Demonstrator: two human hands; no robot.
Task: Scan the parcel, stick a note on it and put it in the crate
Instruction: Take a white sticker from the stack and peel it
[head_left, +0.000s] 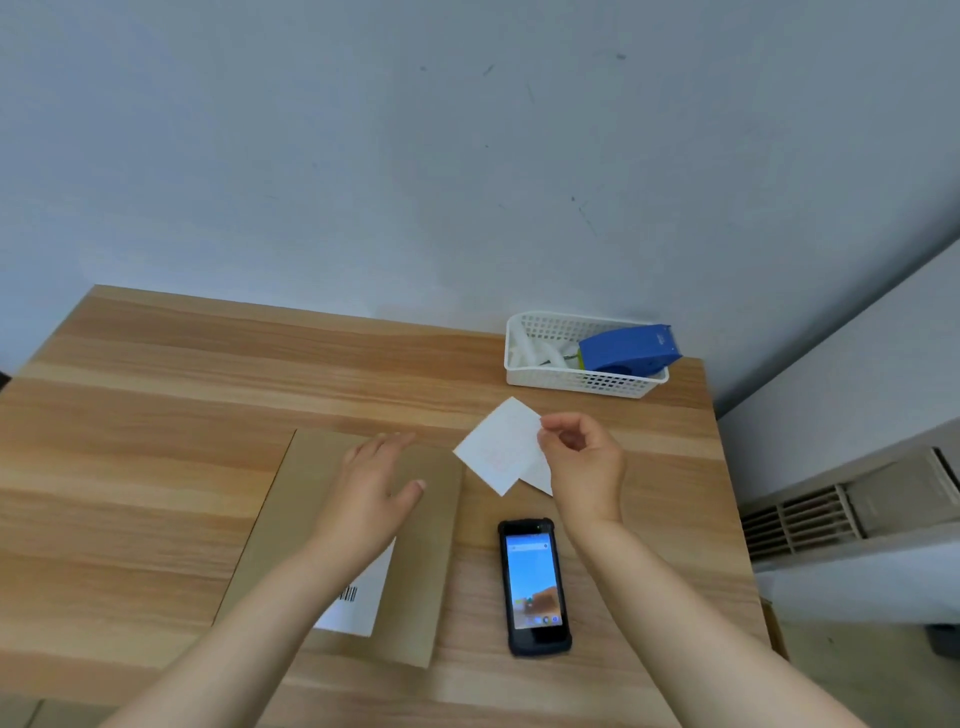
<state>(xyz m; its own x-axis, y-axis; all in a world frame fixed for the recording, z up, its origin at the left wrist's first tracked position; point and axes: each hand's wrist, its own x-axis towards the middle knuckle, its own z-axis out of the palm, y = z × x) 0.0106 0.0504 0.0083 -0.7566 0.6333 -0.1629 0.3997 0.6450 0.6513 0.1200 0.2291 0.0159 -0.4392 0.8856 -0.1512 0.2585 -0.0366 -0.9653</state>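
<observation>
A flat brown cardboard parcel (291, 525) lies on the wooden table (156, 395), with a white barcode label (358, 603) near its front edge. My left hand (376, 483) rests flat on the parcel's far right part, fingers spread. My right hand (584, 462) pinches the corner of a white note (498, 447) with faint red print, held just right of the parcel; a second white sheet (540, 475) peeks out beneath it. A black handheld scanner (535, 587) lies screen up, lit, on the table in front of the note.
A white perforated basket (582, 382) at the table's back right holds a blue tape dispenser (628, 348) and white items. A grey wall rises behind. A vented white unit (852, 514) stands to the right of the table. No crate is in view.
</observation>
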